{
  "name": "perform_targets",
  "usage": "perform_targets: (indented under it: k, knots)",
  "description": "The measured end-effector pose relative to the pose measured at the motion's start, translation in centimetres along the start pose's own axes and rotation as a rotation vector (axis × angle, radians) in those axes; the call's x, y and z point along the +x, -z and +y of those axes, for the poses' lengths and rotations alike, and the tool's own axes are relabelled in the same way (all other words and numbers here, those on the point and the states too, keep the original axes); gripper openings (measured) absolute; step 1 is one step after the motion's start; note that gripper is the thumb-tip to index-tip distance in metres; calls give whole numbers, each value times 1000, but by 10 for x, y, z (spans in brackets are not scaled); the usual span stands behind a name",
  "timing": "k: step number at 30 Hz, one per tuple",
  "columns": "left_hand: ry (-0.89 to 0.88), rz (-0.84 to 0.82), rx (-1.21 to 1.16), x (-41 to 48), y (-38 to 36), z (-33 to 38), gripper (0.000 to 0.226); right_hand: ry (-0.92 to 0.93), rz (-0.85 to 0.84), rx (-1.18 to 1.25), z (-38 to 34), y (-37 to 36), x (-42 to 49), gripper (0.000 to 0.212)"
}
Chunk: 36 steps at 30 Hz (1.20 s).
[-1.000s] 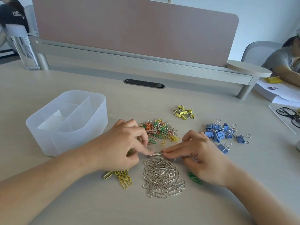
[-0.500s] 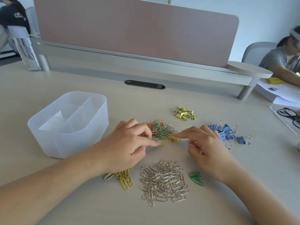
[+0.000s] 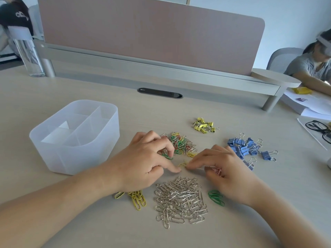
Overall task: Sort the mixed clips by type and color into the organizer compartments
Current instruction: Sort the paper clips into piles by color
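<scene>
Since leaving the silver wire paper-clip pile (image 3: 180, 199), my right hand (image 3: 231, 172), red wire clips (image 3: 217, 170) curled in palm, and half-curled left hand (image 3: 141, 163), grip unclear, meet on one yellow wire paper clip (image 3: 183, 165) just nearside of the mixed-colour clip heap (image 3: 180, 144).

Tight squeeze at the fingertips (image 3: 176, 169): the pile of silver wire paper clips (image 3: 180, 199) lies just below them, and the heap of mixed coloured paper clips (image 3: 180, 144) just beyond. Left of the left hand (image 3: 143, 163) fingers there's a bare strip, then the translucent white plastic organizer (image 3: 80, 158) walls it off. Right of the right hand (image 3: 225, 169) fingers, blue metal binder clips (image 3: 245, 147) crowd close, and red paper clips (image 3: 216, 170) fill that palm. Straight beyond the heap, open beige table (image 3: 152, 115).
</scene>
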State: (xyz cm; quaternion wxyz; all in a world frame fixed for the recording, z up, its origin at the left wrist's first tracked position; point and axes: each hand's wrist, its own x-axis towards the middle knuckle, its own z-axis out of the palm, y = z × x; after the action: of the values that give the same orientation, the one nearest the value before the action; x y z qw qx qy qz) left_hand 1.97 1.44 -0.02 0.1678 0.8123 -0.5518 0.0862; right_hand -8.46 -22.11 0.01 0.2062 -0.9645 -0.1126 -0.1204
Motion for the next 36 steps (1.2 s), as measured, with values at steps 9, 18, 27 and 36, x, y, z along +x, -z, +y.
perform_targets:
  k: [9,18,27,36]
  knots:
    - [17,95,-6,-2,1,-7,50,-138,121,-105,6,1,1,54]
    - [21,-22,81,-2,-6,2,56,-112,100,46,0,1,0,61]
    - [57,50,70,-1,0,2,46,-37,-1,53,-6,2,0,61]
    - [31,-22,84,-3,-1,2,55,-44,-23,21,-1,-2,-1,61]
